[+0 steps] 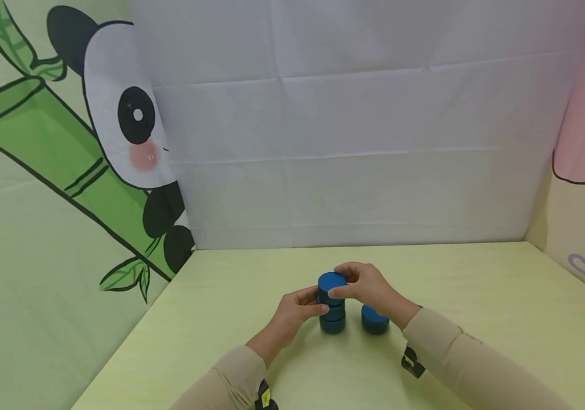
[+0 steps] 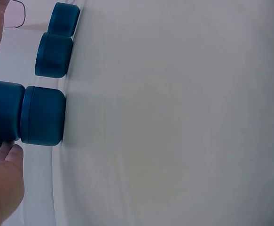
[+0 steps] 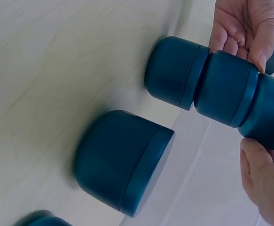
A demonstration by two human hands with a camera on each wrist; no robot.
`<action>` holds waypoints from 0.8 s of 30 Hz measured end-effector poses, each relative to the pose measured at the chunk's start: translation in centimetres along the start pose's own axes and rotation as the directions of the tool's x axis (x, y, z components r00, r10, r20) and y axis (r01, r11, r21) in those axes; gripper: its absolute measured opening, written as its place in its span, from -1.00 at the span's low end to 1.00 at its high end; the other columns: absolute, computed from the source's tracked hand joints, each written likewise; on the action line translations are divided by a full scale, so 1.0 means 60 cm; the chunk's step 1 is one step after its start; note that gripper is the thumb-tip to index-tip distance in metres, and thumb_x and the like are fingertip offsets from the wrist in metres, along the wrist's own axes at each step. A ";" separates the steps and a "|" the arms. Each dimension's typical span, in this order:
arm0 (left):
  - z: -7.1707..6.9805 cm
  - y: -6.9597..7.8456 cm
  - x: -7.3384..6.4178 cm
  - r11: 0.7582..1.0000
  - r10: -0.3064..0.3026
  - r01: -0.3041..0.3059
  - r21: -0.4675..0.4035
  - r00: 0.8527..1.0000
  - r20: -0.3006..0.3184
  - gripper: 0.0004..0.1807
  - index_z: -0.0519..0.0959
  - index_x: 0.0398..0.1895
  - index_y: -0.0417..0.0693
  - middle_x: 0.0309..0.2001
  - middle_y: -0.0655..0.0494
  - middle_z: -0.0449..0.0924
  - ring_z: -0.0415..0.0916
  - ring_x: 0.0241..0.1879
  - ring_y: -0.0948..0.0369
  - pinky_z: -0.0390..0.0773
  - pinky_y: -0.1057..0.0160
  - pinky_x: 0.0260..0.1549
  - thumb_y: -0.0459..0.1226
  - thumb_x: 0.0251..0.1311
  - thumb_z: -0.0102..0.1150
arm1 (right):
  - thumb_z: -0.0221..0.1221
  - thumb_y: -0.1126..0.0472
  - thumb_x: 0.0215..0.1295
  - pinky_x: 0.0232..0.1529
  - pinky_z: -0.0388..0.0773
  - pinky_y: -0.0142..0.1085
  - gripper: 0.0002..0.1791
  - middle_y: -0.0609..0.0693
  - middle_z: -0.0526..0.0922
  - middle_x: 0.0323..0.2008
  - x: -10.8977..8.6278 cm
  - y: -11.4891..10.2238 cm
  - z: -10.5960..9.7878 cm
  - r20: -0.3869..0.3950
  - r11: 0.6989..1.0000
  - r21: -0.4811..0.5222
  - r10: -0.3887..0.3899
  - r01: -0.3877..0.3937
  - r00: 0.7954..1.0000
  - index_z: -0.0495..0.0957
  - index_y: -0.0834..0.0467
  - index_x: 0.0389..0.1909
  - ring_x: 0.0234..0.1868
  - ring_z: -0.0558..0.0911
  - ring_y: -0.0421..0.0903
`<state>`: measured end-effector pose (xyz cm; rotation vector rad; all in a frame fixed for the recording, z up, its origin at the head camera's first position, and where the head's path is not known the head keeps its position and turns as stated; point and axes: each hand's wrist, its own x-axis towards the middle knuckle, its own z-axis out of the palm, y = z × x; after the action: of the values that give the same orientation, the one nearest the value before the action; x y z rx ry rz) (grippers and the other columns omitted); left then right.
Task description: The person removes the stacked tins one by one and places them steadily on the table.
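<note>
Three blue round lidded jars stand stacked in the middle of the table. My right hand (image 1: 369, 287) grips the top jar (image 1: 331, 285) between thumb and fingers, and this jar sits slightly off line from the two below. From the left side, my left hand (image 1: 292, 313) steadies the middle jar (image 3: 226, 88), its thumb on the near side and its fingers behind. Under them the bottom jar (image 1: 332, 324) rests on the table. To the right of the stack stands another blue jar (image 1: 375, 322), below my right wrist.
One more blue jar (image 2: 65, 19) stands beyond that single one, mostly hidden by my right wrist in the head view. The pale yellow table (image 1: 230, 285) ends at a white cloth backdrop (image 1: 354, 142), with printed cloth at both sides.
</note>
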<state>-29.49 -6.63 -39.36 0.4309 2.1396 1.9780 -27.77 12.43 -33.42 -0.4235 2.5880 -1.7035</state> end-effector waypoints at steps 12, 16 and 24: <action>0.002 0.001 -0.002 1.000 -0.003 0.003 0.006 1.000 -0.005 -0.40 0.40 0.24 -0.13 0.19 -0.09 0.43 0.36 0.21 0.03 0.30 -0.03 0.21 -0.26 0.09 0.29 | 0.35 0.11 0.04 -0.05 0.58 -0.14 -0.35 0.13 0.59 -0.05 -0.006 0.002 -0.021 -0.010 1.000 -0.014 0.013 -0.013 1.000 0.42 0.30 0.14 -0.09 0.58 -0.04; 0.003 0.003 -0.004 1.000 0.000 0.000 0.010 1.000 -0.004 -0.39 0.36 0.27 -0.16 0.21 -0.12 0.40 0.33 0.23 0.00 0.30 -0.04 0.21 -0.27 0.11 0.27 | 0.35 0.11 0.05 -0.05 0.59 -0.14 -0.34 0.15 0.58 -0.03 -0.011 0.004 -0.030 -0.024 0.999 -0.034 0.016 -0.017 1.000 0.40 0.31 0.15 -0.08 0.58 -0.01; 0.006 0.001 -0.003 1.000 -0.012 0.013 0.021 0.999 -0.029 -0.39 0.38 0.25 -0.16 0.21 -0.12 0.40 0.30 0.25 -0.02 0.30 -0.02 0.21 -0.28 0.09 0.28 | 0.35 0.02 0.04 0.02 0.54 -0.09 -0.28 0.15 0.56 0.02 -0.028 0.013 -0.059 -0.061 0.995 -0.093 0.041 -0.047 0.997 0.38 0.29 0.18 0.00 0.54 0.01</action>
<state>-29.16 -6.33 -39.33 0.3933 2.1769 1.9685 -26.87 16.29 -32.91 -0.3199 2.7062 -1.6100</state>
